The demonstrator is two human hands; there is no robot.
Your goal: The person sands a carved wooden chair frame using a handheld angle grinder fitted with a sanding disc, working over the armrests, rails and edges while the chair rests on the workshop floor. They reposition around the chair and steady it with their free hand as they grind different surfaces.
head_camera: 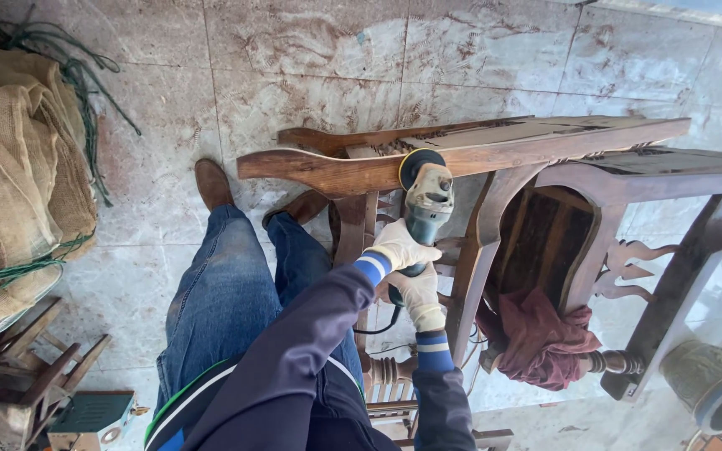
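Both gloved hands, left (398, 245) and right (419, 292), fingers closed around sander (424, 200), pressed on chair rail (461, 159) at twelve o'clock.

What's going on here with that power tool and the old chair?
A person in white gloves holds an angle grinder with both hands, the left hand above the right hand on its body. Its disc sits against the dark wooden rail of an overturned chair. A reddish cloth hangs lower in the frame, and burlap sacks lie nearby.
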